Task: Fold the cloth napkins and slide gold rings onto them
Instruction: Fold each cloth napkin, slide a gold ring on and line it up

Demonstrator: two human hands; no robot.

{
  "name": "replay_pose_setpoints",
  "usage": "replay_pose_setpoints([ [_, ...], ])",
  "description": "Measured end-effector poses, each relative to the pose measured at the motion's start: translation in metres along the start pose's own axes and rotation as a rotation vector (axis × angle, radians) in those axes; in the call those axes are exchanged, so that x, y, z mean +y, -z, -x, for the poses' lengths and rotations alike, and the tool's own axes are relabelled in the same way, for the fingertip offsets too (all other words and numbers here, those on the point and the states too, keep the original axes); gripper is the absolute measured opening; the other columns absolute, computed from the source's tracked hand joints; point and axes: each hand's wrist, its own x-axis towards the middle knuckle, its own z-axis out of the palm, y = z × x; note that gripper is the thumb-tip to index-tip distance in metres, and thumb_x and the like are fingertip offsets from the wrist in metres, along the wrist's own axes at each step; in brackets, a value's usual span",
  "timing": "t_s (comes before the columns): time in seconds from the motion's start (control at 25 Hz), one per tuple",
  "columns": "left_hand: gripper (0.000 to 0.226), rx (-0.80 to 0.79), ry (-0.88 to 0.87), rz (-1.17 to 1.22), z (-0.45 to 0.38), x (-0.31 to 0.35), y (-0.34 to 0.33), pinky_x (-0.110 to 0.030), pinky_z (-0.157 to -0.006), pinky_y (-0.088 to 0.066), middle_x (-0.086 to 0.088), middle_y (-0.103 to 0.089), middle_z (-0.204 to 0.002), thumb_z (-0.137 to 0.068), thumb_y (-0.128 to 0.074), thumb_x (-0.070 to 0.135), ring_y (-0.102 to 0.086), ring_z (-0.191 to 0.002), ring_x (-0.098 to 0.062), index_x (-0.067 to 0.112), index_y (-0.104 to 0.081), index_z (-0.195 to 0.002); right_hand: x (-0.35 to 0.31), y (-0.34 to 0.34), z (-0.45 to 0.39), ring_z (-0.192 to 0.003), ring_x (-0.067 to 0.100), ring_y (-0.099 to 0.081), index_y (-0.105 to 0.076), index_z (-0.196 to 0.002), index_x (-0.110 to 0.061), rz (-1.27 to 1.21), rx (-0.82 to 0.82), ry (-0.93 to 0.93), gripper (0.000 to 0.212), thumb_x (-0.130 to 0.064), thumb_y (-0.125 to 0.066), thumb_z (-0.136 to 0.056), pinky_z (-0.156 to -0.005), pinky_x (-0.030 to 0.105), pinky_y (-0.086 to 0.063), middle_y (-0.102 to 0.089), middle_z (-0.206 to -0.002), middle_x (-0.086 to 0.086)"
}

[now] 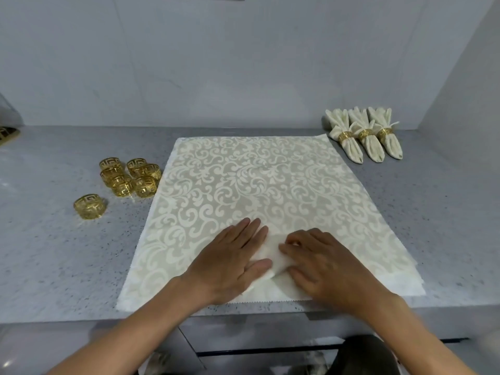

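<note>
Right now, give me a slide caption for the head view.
Both hands, left hand and right hand, press the spread napkin; loose gold rings left, three finished napkins right.

Patterned object [6,135] at left edge — cut off, unidentifiable.
</note>
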Motion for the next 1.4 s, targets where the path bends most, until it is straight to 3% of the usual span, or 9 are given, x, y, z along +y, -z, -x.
replay_pose_setpoints([
  [0.16,0.095,-0.066,-0.025,0.008,0.006,0.005,0.019,-0.02,-0.115,0.014,0.015,0.025,-0.158,-0.087,-0.031,0.078,0.026,-0.143,0.001,0.027,0.012,-0.155,-0.002,-0.001,0.001,-0.085,0.011,-0.054,-0.071,-0.113,-0.022,-0.072,0.064,-0.046,0.033,-0.034,-0.055,-0.086,-0.076,0.029,-0.05,-0.056,-0.102,-0.01],
  [0.28,0.073,0.185,-0.154,-0.065,0.02,0.009,0.018,-0.015,-0.113,-0.008,0.006,-0.024,-0.16,-0.09,-0.048,0.052,-0.022,-0.146,-0.006,0.02,-0.029,-0.153,-0.002,-0.004,0.001,-0.083,0.009,-0.049,-0.072,-0.112,-0.023,-0.097,0.093,-0.065,0.035,-0.033,-0.055,-0.083,-0.079,0.022,-0.045,-0.053,-0.099,-0.011],
  [0.36,0.057,0.285,-0.13,-0.003,0.028,0.015,0.017,-0.008,-0.093,-0.04,0.007,-0.058,-0.133,-0.08,-0.053,0.036,-0.052,-0.109,0.003,0.022,-0.05,-0.135,0.003,-0.005,0.001,-0.084,0.008,-0.049,-0.071,-0.113,-0.024,-0.085,0.096,-0.061,0.037,-0.031,-0.055,-0.081,-0.081,0.02,-0.042,-0.054,-0.099,-0.012],
  [0.48,0.038,0.267,-0.04,0.07,0.026,0.02,0.015,-0.011,-0.057,-0.03,0.014,-0.06,-0.099,-0.076,-0.055,0.029,-0.04,-0.071,-0.003,0.029,-0.048,-0.114,0.006,-0.003,0.002,-0.084,0.011,-0.053,-0.072,-0.109,-0.022,-0.058,0.115,-0.057,0.037,-0.024,-0.052,-0.078,-0.079,0.027,-0.047,-0.059,-0.098,-0.013],
  [0.72,0.017,0.201,0.181,0.417,0.006,0.007,0.04,-0.028,-0.072,-0.048,0.008,-0.067,-0.09,-0.084,-0.074,0.036,-0.061,-0.078,-0.006,0.022,-0.07,-0.093,0.026,0.005,0.0,-0.082,0.006,-0.051,-0.071,-0.11,-0.027,-0.241,0.061,-0.083,0.026,-0.023,-0.053,-0.091,-0.075,0.021,-0.04,-0.056,-0.093,-0.016],
  [0.8,0.022,0.078,0.273,0.695,-0.006,-0.004,0.052,-0.033,-0.079,-0.053,-0.001,-0.073,-0.088,-0.083,-0.078,0.03,-0.068,-0.078,-0.008,0.013,-0.072,-0.093,0.035,0.014,-0.001,-0.087,0.006,-0.055,-0.071,-0.108,-0.032,-0.418,0.023,-0.213,0.016,-0.027,-0.061,-0.096,-0.077,0.016,-0.04,-0.06,-0.091,-0.018],
  [0.92,0.025,0.06,0.352,0.933,-0.019,-0.018,0.054,-0.036,-0.088,-0.056,-0.002,-0.073,-0.099,-0.078,-0.083,0.027,-0.069,-0.09,-0.011,0.026,-0.069,-0.099,0.039,0.021,0.0,-0.075,0.002,-0.058,-0.07,-0.099,-0.038,-0.659,0.056,-0.436,0.016,-0.025,-0.071,-0.089,-0.072,0.014,-0.045,-0.066,-0.085,-0.017],
  [1.12,0.023,0.166,0.317,0.663,-0.026,-0.022,0.046,-0.02,-0.054,-0.036,0.004,-0.048,-0.07,-0.087,-0.072,0.037,-0.04,-0.055,-0.005,0.035,-0.054,-0.101,0.032,0.014,0.0,-0.067,0.005,-0.056,-0.068,-0.081,-0.03,-0.632,0.203,-0.498,0.014,-0.019,-0.072,-0.088,-0.065,0.016,-0.045,-0.065,-0.077,-0.012],
  [1.4,0.019,0.432,0.061,0.189,-0.021,-0.026,0.024,-0.026,-0.077,-0.037,0.018,-0.046,-0.105,-0.089,-0.069,0.039,-0.044,-0.089,-0.003,0.04,-0.066,-0.108,0.035,0.002,0.018,-0.078,0.009,-0.051,-0.076,-0.084,-0.026,-0.181,0.34,-0.337,0.007,-0.026,-0.071,-0.089,-0.072,0.024,-0.041,-0.056,-0.081,-0.016],
])
